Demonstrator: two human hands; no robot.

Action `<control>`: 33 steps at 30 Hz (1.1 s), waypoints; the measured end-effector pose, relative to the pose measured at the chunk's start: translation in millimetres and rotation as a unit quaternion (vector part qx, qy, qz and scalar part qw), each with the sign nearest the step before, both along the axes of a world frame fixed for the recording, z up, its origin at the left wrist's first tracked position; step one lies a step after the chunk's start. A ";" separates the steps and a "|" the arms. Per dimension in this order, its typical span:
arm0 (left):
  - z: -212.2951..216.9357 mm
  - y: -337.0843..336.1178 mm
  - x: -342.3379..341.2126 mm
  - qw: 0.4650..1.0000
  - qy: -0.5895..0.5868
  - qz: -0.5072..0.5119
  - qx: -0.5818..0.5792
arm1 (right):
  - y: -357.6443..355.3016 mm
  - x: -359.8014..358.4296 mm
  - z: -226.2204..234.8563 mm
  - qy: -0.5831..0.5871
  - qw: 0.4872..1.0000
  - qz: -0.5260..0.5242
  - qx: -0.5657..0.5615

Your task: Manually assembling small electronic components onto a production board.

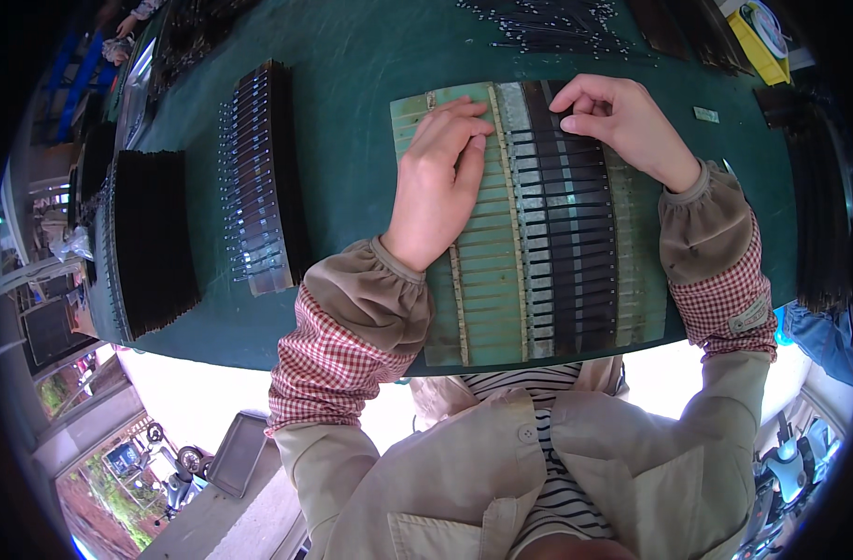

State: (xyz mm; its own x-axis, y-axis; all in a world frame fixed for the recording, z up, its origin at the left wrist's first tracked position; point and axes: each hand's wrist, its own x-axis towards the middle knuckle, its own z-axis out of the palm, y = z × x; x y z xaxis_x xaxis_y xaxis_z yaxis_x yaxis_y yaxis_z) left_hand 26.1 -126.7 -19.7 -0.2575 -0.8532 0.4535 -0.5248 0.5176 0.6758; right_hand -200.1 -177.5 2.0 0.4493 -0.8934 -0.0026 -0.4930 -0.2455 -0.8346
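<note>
A green slotted board (490, 289) lies on the table in front of me, with raised yellowish ridges running along it. Across its right half, thin black leads (590, 250) with small metal tips sit in a row of slots. A dark band with a pale strip of tape (573, 213) runs over these leads. My left hand (440, 173) rests on the board's upper left, its fingers stretched out and holding nothing I can see. At the upper end of the row, my right hand (618, 121) has thumb and forefinger bent together. Whatever lies between those fingertips is too small to name.
Left of the board lies a taped bundle of black leads (258, 177), and farther left a thick dark stack (155, 243). Loose silver-tipped leads (562, 23) spread along the far side. A yellow container (761, 45) stands far right, and another person's hand (126, 26) shows far left.
</note>
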 end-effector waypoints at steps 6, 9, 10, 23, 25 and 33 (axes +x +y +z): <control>8.7 9.6 -11.7 0.969 -0.225 -0.017 -0.099 | 7.0 7.4 5.6 0.064 0.996 -0.023 -0.058; 9.2 9.1 -10.5 0.962 -0.257 -0.016 -0.090 | 11.4 12.5 12.8 0.177 0.973 -0.050 -0.140; 10.1 9.1 -8.9 0.961 -0.258 -0.014 -0.098 | 9.9 9.8 14.2 0.177 0.972 -0.052 -0.148; 8.2 11.6 -4.7 0.999 0.025 -0.007 -0.042 | -77.5 -30.3 18.1 0.071 0.983 -0.044 -0.163; 9.0 10.4 -4.9 0.999 0.021 -0.004 -0.048 | -86.4 -16.7 12.4 0.094 0.979 -0.019 -0.181; 4.3 6.1 -4.4 0.998 0.035 -0.011 -0.059 | -98.9 1.7 6.6 0.237 0.944 0.009 -0.231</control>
